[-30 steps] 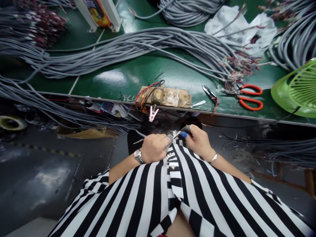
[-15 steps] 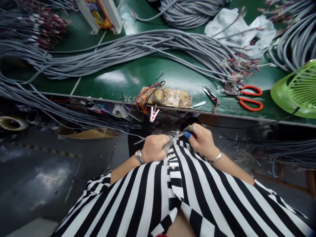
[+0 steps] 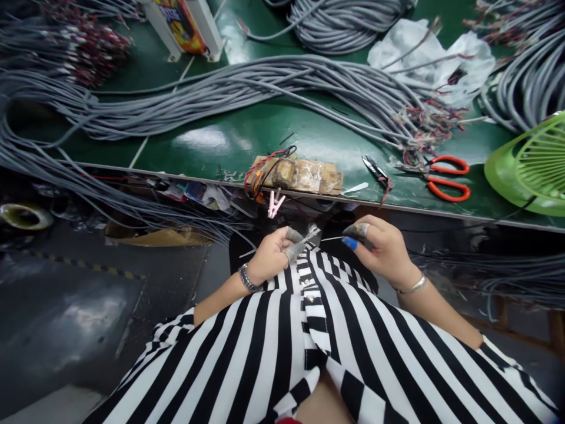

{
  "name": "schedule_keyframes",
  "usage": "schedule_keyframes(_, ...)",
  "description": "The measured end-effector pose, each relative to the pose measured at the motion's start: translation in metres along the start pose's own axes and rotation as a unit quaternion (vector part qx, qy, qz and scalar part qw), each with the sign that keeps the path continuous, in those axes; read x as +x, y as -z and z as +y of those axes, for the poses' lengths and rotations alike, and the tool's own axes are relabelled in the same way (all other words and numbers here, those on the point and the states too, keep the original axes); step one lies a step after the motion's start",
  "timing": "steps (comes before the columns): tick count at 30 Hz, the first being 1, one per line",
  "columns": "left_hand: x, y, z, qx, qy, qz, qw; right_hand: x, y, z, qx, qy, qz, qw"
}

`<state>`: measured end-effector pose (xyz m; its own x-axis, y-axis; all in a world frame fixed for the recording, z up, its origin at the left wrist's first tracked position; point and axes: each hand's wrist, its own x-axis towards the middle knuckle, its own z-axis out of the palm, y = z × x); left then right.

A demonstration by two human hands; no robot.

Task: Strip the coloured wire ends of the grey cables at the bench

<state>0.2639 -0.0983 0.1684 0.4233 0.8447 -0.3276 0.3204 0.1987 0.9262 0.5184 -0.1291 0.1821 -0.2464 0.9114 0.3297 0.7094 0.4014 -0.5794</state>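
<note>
Near my lap, my left hand [image 3: 274,254] is closed in a pinch on a grey cable, its frayed, whitish end [image 3: 312,232] sticking out past the fingertips. To the right, my right hand [image 3: 383,246] pinches a thin white strand [image 3: 332,238] that points left toward the cable end; a small gap shows between them. Grey coverings wrap fingertips on both hands, and a blue one is on the right thumb. Just beyond the hands, a pink clothespin [image 3: 275,204] hangs at the bench edge by a taped wooden block [image 3: 304,174] with red and black wires.
A long bundle of grey cables [image 3: 212,97] crosses the green bench [image 3: 251,126] and droops off its left edge. Orange-handled scissors [image 3: 448,176], small black snips [image 3: 375,169] and a green fan [image 3: 529,168] stand along the right. Behind lie a cable coil [image 3: 344,26] and a plastic bag [image 3: 401,47].
My hands have moved apart: the right has drawn away to the right with the thin strand, while the left has stayed by the cable end, shifting slightly left.
</note>
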Motion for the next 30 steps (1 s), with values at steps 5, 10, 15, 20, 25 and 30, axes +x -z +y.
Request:
schedule_keyframes(5,-0.002,-0.001,-0.002,0.045,-0.006,0.003,0.999,0.007,0.001,-0.003,-0.130,0.034,-0.027,0.991)
schedule_keyframes(10,-0.006,-0.001,0.000,0.102,-0.044,0.004,0.994,0.012,0.001,-0.005,-0.138,0.053,-0.068,0.987)
schedule_keyframes(15,-0.008,0.000,0.001,0.123,-0.055,-0.001,0.991,0.014,-0.002,-0.007,-0.142,0.080,-0.084,0.983)
schedule_keyframes(20,-0.009,0.000,0.004,0.149,-0.067,-0.024,0.986,0.018,-0.004,-0.006,-0.110,0.116,-0.124,0.979)
schedule_keyframes(25,-0.010,0.002,0.010,0.148,-0.069,-0.052,0.985,0.018,-0.020,0.005,0.113,0.079,-0.157,0.978)
schedule_keyframes(30,-0.010,0.008,0.005,0.145,-0.123,-0.059,0.980,0.010,-0.046,0.007,0.233,-0.089,-0.086,0.965)
